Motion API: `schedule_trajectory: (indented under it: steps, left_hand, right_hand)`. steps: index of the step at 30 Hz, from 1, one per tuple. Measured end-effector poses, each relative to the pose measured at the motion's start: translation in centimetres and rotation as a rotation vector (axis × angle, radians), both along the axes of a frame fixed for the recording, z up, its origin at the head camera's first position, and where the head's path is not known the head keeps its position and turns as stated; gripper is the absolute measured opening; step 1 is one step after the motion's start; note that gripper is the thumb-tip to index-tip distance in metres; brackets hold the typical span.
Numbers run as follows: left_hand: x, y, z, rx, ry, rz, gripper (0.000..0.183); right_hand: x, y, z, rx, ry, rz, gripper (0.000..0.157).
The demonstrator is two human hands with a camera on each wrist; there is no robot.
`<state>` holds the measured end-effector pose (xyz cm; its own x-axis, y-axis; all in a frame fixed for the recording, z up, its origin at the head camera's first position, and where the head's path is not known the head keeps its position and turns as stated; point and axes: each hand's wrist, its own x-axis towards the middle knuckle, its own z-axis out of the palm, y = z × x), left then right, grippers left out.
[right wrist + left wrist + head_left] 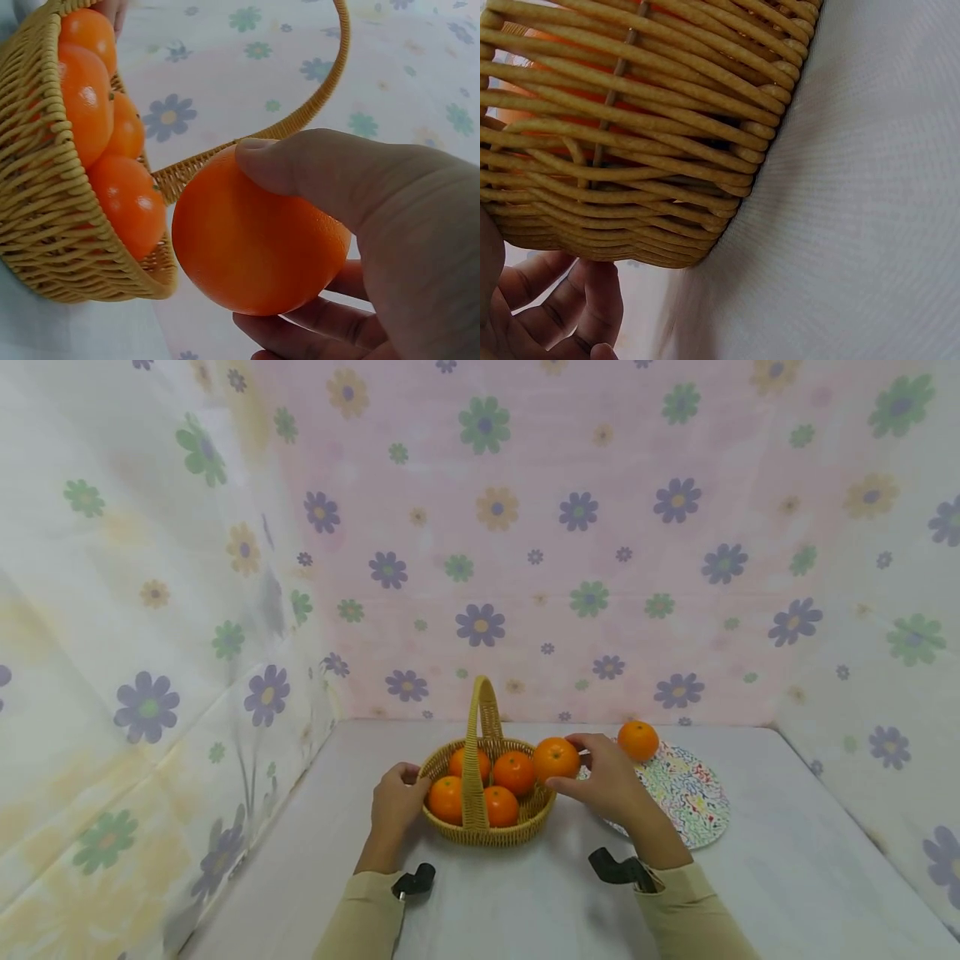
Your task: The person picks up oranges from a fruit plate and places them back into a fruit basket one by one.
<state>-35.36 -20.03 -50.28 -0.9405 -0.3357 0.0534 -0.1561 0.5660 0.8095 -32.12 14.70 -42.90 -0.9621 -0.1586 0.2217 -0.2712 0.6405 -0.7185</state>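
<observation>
A woven wicker basket (pixel 491 837) with a tall arched handle (pixel 480 710) stands mid-table, holding several oranges (pixel 501 807). At its left side, my left hand (pixel 395 802) grips the rim; in the left wrist view, bent fingers (pixel 600 300) show beside the weave. Between thumb and fingers, my right hand (pixel 611 785) holds another orange (pixel 557 760) by the basket's right rim. The right wrist view shows this held orange (pixel 259 232) close beside the basket, with the thumb on top and fingers underneath.
To the right lies a round, colour-speckled plate (pixel 693 802), with one orange (pixel 638 741) at its far edge. A white cloth covers the table (pixel 517 902). Flower-patterned curtains (pixel 525 568) stand behind and at both sides.
</observation>
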Motion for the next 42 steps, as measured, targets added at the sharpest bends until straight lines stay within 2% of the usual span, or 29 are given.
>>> schedule_trajectory:
  steps: [6, 16, 29, 42]
  left_hand:
    - [-0.1, 0.0, 0.0, 0.001, 0.010, -0.006, 0.031]
    - [0.0, -0.1, -0.1, 0.000, 0.019, -0.009, 0.031]
    - [0.0, -0.1, -0.1, 0.006, 0.000, -0.007, 0.031]
    - [0.2, 0.0, 0.0, 0.008, 0.013, -0.008, 0.031]
  right_hand:
    - [0.0, -0.7, -0.7, -0.031, -0.016, 0.022, 0.079]
    - [0.0, -1.5, -1.1, 0.023, 0.020, 0.039, 0.072]
    - [-0.2, -2.3, -2.2, 0.036, -0.017, 0.035, 0.069]
    - [-0.1, -2.5, -2.1, 0.049, -0.027, 0.036, 0.066]
